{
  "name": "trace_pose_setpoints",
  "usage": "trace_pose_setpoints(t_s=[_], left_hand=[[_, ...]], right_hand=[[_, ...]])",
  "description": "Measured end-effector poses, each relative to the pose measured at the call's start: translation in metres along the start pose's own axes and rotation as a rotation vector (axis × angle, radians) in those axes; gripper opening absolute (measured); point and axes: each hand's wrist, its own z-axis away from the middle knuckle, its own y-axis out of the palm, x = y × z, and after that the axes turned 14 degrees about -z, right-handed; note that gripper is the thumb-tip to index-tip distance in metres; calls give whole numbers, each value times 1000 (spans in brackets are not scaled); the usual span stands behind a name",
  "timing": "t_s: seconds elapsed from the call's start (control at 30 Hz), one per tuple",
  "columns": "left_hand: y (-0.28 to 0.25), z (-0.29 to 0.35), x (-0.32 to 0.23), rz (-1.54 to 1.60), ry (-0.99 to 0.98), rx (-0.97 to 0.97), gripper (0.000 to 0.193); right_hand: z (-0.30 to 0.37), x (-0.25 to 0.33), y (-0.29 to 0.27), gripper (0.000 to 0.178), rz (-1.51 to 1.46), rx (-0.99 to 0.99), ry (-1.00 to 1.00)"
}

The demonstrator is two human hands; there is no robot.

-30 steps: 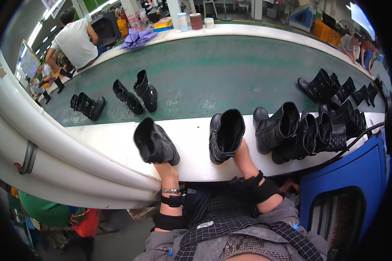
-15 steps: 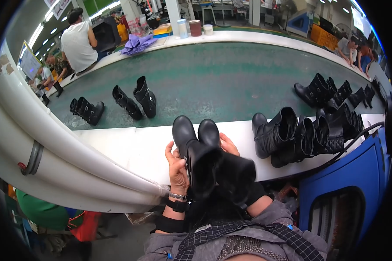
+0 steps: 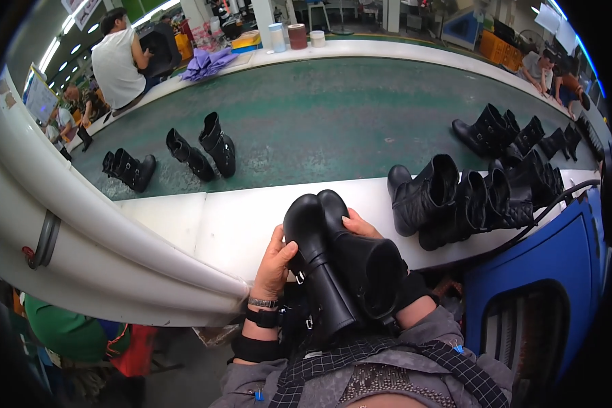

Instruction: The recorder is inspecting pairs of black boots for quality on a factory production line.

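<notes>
Two black leather boots with small side buckles are held together in front of my chest, toes pointing away. My left hand (image 3: 273, 264) grips the left boot (image 3: 325, 282) at the outer side of its foot, thumb on top. This boot lies tilted, its shaft running down toward my lap, so its opening is turned out of sight. Around the outer side of the right boot (image 3: 350, 251) my right hand (image 3: 362, 225) is closed, partly hidden behind it. That boot's dark shaft opening faces up toward me.
A white ledge (image 3: 238, 211) runs below the boots, beside a green conveyor belt (image 3: 306, 115) with several more boots on it. Black boots (image 3: 425, 194) crowd the ledge at right, near a blue machine (image 3: 530, 258). A thick white pipe (image 3: 115, 224) curves along the left.
The left boot has swung so its shaft points down to my lap and its opening no longer shows. My left fingers have closed onto its foot. The right boot has turned slightly.
</notes>
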Motion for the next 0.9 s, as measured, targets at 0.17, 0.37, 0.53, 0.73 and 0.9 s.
trace_pose_setpoints(t_s=[0.17, 0.37, 0.53, 0.73, 0.9], left_hand=[[-7, -2, 12, 89, -99, 5, 40], [-15, -5, 28, 687, -235, -50, 44], [-12, -13, 9, 724, 153, -244, 48], [-3, -17, 11, 659, 85, -647, 49], [1, -21, 19, 627, 128, -695, 47]], right_hand=[[24, 6, 1, 38, 754, -25, -354], [-21, 24, -19, 27, -305, 38, -161], [-37, 28, -24, 37, -300, 11, -272], [-34, 1, -12, 43, -296, -67, -288], [-36, -12, -11, 47, -279, -83, -295]])
